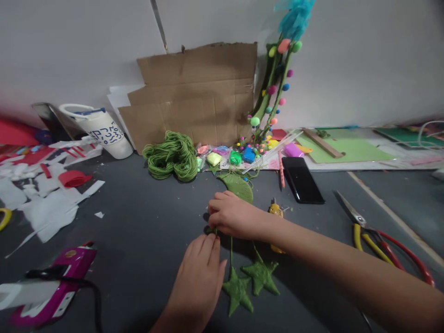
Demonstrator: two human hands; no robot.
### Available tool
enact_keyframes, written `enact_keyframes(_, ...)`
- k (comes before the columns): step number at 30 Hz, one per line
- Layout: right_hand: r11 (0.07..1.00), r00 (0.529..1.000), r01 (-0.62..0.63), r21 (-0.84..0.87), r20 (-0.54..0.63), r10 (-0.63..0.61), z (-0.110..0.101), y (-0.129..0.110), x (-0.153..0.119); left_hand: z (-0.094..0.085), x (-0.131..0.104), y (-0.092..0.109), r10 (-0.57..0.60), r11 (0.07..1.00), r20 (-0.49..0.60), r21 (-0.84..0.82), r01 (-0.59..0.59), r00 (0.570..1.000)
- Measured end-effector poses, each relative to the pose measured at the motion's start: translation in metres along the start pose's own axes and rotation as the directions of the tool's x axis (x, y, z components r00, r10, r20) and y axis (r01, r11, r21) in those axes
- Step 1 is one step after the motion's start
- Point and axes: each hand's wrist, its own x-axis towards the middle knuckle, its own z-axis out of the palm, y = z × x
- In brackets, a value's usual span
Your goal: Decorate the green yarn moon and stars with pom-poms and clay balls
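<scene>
My right hand (233, 215) reaches in from the right and pinches a thin green string (231, 247) near the middle of the dark floor. My left hand (203, 268) comes up from below, its fingertips meeting the same spot on the string. Two green yarn-wrapped stars (251, 282) hang from strings just below my hands. A green yarn-wrapped crescent (239, 185) lies just behind my right hand. A skein of green yarn (171, 156) sits further back.
A black phone (302, 180), scissors and pliers (374, 236) lie to the right. A pink glue gun (57, 286) lies at lower left; paper scraps (45, 199) and a white jug (99, 129) at left. Cardboard (197, 99) and a pom-pom decorated stem (275, 88) stand against the wall.
</scene>
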Motion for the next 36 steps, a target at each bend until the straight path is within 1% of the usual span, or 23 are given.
enact_keyframes(5,1.000,1.000,0.002,-0.026,0.008,-0.001,0.007,0.002,0.003,0.001,-0.002,0.001,-0.006,1.000,0.007,-0.012,0.006,1.000)
enact_keyframes(8,1.000,1.000,0.006,-0.023,0.021,-0.006,0.006,0.003,0.004,-0.004,0.000,-0.004,0.006,0.998,0.011,-0.064,-0.006,1.000)
enact_keyframes(9,1.000,1.000,0.005,-0.020,0.024,-0.005,0.006,0.003,0.004,-0.007,0.003,-0.007,-0.007,0.995,0.014,-0.097,0.008,1.000)
enact_keyframes(11,1.000,1.000,-0.004,-0.014,0.026,0.004,0.005,0.002,0.004,-0.014,0.010,-0.015,-0.089,0.981,0.040,-0.170,0.095,0.995)
enact_keyframes(12,1.000,1.000,-0.010,-0.009,0.026,0.010,0.005,0.002,0.004,-0.017,0.014,-0.019,-0.162,0.964,0.063,-0.204,0.172,0.985)
enact_keyframes(14,1.000,0.999,-0.024,0.004,0.026,0.024,0.005,0.002,0.004,-0.021,0.024,-0.028,-0.291,0.918,0.136,-0.239,0.316,0.947)
enact_keyframes(16,0.999,0.999,-0.040,0.020,0.028,0.039,0.006,0.003,0.004,-0.021,0.032,-0.034,-0.340,0.883,0.186,-0.274,0.381,0.922)
enact_keyframes(20,0.995,0.996,-0.078,0.060,0.037,0.075,0.008,0.003,0.005,-0.016,0.040,-0.035,-0.346,0.869,0.244,-0.279,0.408,0.906)
enact_keyframes(24,0.988,0.993,-0.114,0.103,0.052,0.109,0.007,0.004,0.009,-0.011,0.041,-0.034,-0.341,0.871,0.256,-0.276,0.407,0.904)
enact_keyframes(28,0.981,0.991,-0.130,0.142,0.056,0.123,0.007,0.009,0.010,-0.011,0.040,-0.035,-0.328,0.855,0.254,-0.329,0.401,0.910)
enact_keyframes(30,0.977,0.989,-0.141,0.159,0.056,0.134,0.007,0.013,0.010,-0.012,0.040,-0.036,-0.347,0.822,0.272,-0.372,0.431,0.897)
enact_keyframes(33,0.972,0.989,-0.145,0.185,0.068,0.135,0.005,0.018,0.009,-0.014,0.041,-0.037,-0.407,0.749,0.317,-0.420,0.512,0.857)
enact_keyframes(34,0.970,0.988,-0.145,0.194,0.076,0.132,0.003,0.019,0.010,-0.014,0.042,-0.037,-0.434,0.712,0.337,-0.440,0.547,0.835)
enact_keyframes(35,0.968,0.988,-0.145,0.205,0.085,0.130,0.002,0.020,0.010,-0.015,0.043,-0.037,-0.462,0.647,0.371,-0.480,0.592,0.806)
enact_keyframes(36,0.965,0.987,-0.146,0.217,0.095,0.128,0.001,0.021,0.011,-0.015,0.044,-0.037,-0.485,0.560,0.415,-0.530,0.637,0.770)
